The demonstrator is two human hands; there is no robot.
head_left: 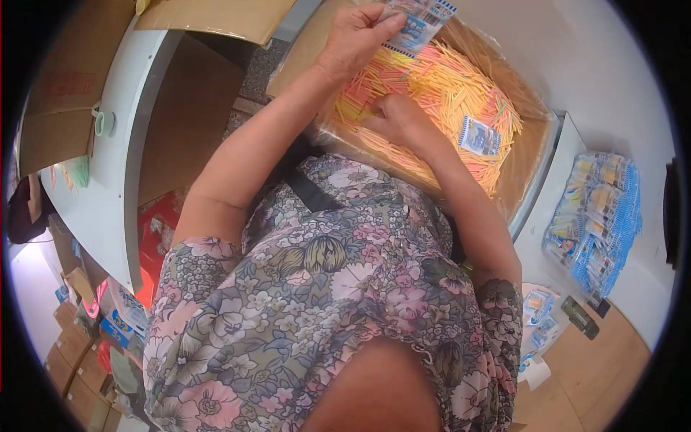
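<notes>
My left hand (360, 36) pinches a clear packet (419, 30) with blue print and striped ends, held up over the far side of a large carton (529, 93) lined with clear plastic. Thin pink, orange and yellow sticks (461, 86) fill the carton in a loose heap. My right hand (403, 121) reaches down into the heap near its front left, with curled fingers touching the sticks. What lies between those fingertips is hidden. Another blue-and-clear packet (479, 136) lies on the sticks, to the right of my right hand.
Several blue-edged packets (597, 216) lie stacked on the right surface, near a dark phone-like object (580, 317). A white table (115, 165) stands at left, with a pale green cup (104, 122). Cardboard boxes (79, 360) sit at lower left, and a cardboard flap (216, 18) juts out above.
</notes>
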